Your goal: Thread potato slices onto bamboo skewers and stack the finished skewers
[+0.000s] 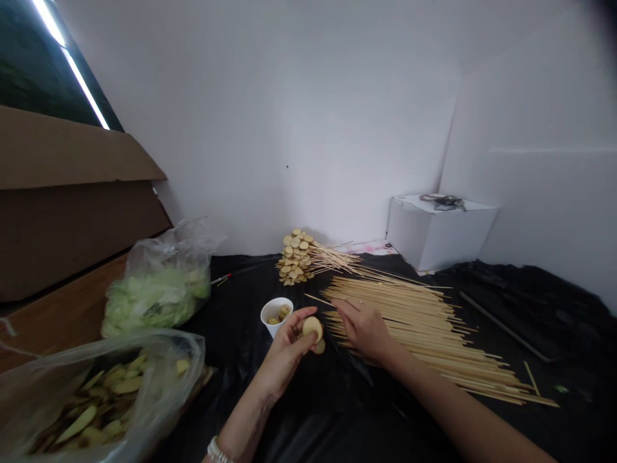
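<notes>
Head view, left hand (288, 350) with fingers clamped on pale round slices (312, 326), just beside a white cup (272, 330), right hand (367, 329) with fingers pinched on a thin stick (315, 298), above loose sticks (429, 337) spread on the black-covered tabletop (236, 347).

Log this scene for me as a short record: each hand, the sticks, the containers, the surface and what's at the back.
Left hand: the hand holds pale round slices
Right hand: the hand pinches a thin stick pointing left
Loose sticks: a broad spread beside and beyond the right hand
Skewered slices: a stacked bunch near the wall
Cup: white cup, pale pieces inside
Bags: two clear plastic bags, both at left
Surface: black sheet
Back right: white box, dark item on top, unclear
</notes>
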